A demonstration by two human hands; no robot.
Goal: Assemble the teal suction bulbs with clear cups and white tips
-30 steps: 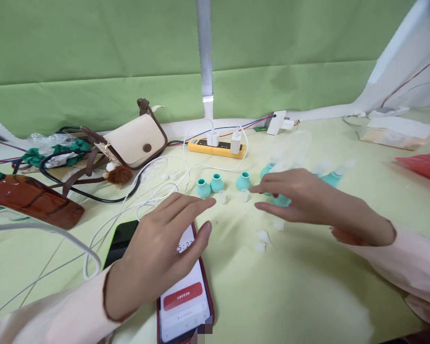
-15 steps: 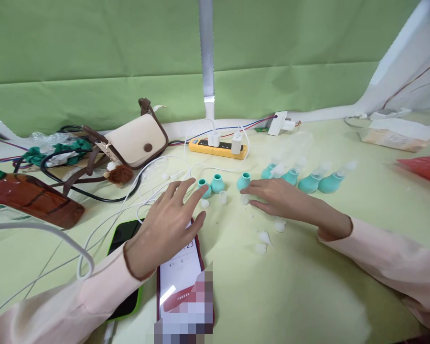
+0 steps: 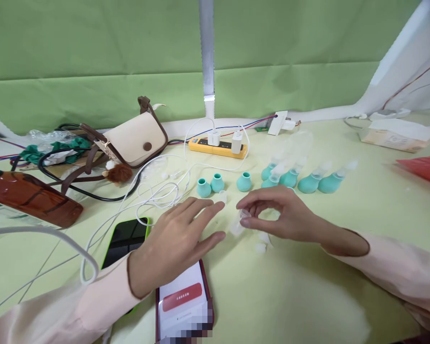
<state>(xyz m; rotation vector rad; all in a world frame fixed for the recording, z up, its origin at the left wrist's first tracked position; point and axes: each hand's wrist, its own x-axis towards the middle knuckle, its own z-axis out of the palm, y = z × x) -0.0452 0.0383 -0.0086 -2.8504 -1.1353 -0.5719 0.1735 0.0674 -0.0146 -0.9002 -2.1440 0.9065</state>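
Observation:
My right hand [image 3: 284,212] pinches a small clear plastic tip [image 3: 244,215] between thumb and fingertips, above the table. My left hand [image 3: 179,241] hovers open over the phones, fingers apart, reaching toward the tip. Behind the hands stand three open-necked teal rubber bulbs: a left bulb [image 3: 203,188], one beside it [image 3: 217,183], and one set apart [image 3: 243,182]. Further right are several teal bulbs [image 3: 310,183] fitted with clear tips, some partly behind my right hand. A loose clear cap [image 3: 222,196] lies near my left fingertips. Small white pieces [image 3: 261,247] lie below my right hand.
A red-framed phone [image 3: 182,306] and a green-cased phone [image 3: 126,236] lie under my left arm. White cables, a beige handbag [image 3: 136,141] and an amber bottle [image 3: 34,198] occupy the left. A yellow power strip [image 3: 217,148] sits behind; a tissue pack [image 3: 396,134] is far right.
My right hand has moved back from the bulb toward me and now pinches a clear tip. My left hand has drawn back from the left bulbs, with its fingers still apart.

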